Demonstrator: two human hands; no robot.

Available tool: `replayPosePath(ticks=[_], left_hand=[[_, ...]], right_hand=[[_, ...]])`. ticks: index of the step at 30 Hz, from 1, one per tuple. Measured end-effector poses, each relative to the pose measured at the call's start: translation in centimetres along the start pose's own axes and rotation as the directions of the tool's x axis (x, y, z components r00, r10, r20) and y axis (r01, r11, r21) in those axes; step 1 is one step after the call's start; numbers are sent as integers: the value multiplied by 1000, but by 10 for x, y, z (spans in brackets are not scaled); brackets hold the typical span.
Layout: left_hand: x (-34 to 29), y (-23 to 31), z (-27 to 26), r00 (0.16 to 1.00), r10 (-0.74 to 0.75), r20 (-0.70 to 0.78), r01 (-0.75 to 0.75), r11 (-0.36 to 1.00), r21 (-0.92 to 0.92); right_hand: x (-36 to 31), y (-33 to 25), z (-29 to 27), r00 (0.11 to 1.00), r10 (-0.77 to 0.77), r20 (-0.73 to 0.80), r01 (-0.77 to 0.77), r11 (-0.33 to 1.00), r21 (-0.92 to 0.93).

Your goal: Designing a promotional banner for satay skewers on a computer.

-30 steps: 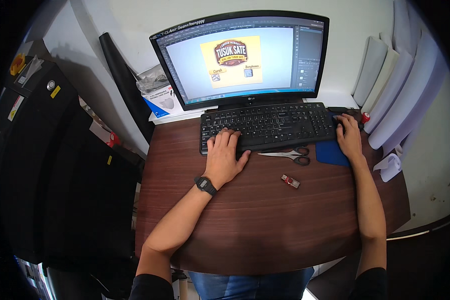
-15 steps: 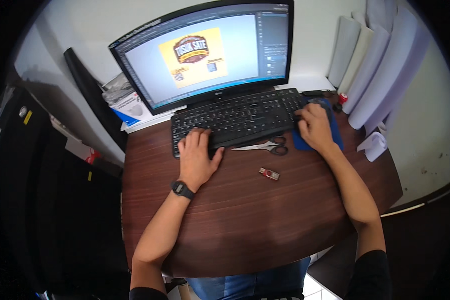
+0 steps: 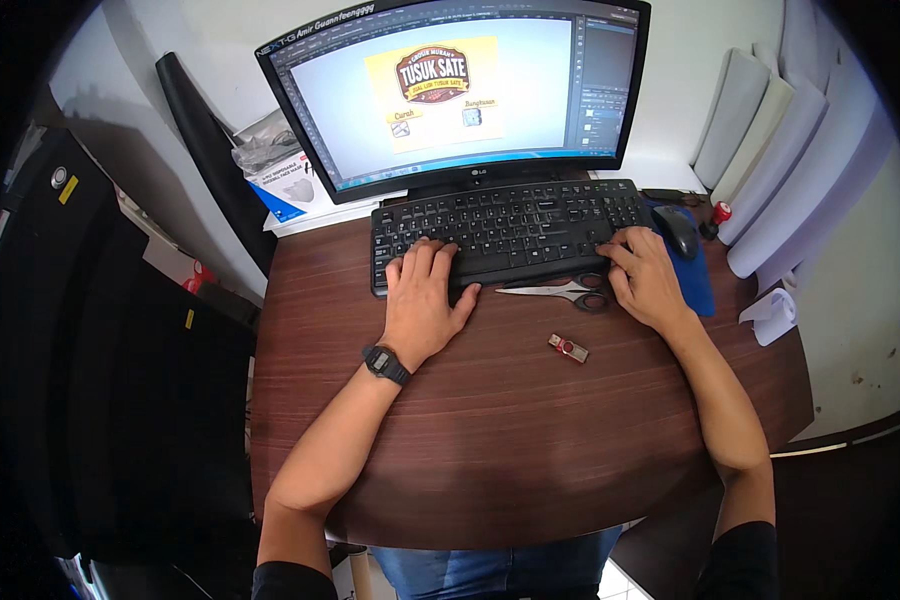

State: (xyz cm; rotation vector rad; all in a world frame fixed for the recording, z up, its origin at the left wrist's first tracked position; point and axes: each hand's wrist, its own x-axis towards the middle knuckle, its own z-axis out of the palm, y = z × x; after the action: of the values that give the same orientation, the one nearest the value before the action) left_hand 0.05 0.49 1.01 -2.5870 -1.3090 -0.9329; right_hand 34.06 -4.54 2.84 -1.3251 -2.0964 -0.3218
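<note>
So we're off the mouse (image 3: 678, 232) now, our right hand (image 3: 652, 280) is at the right end of the keyboard (image 3: 515, 235), fingers curled, so both hands are at the keys. Left hand (image 3: 418, 312) fingers spread over the other end, can't tell if anything's pressed; keyboard's on the surface (image 3: 510, 440) below the monitor (image 3: 540, 90)

Between the left hand (image 3: 422, 312) and the right hand (image 3: 650, 278), steel scissors with black loop handles (image 3: 571, 290), loops just beside the right hand, blades toward the left. On the near side of both hands, a small red-and-silver USB stick (image 3: 569, 348), flat on a dark brown wood-grain desk (image 3: 530, 440). Beyond the right hand, to its right, a small red-topped object (image 3: 722, 211) and tall white and lilac paper rolls (image 3: 818, 175). Beyond the left hand, to its left, a white-and-blue cardboard box (image 3: 292, 188) and a long black tube (image 3: 206, 145); well apart, a bulky black cabinet (image 3: 120, 330).
</note>
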Motion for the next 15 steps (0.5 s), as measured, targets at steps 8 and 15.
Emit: replayPosePath(ticks=[8, 15], left_hand=[[0, 0, 2, 1000, 0, -7, 0, 1000, 4], [0, 1, 3, 1000, 5, -13, -5, 1000, 10]], right_hand=[[0, 1, -2, 1000, 17, -8, -17, 1000, 0], [0, 3, -3, 1000, 2, 3, -2, 1000, -7]])
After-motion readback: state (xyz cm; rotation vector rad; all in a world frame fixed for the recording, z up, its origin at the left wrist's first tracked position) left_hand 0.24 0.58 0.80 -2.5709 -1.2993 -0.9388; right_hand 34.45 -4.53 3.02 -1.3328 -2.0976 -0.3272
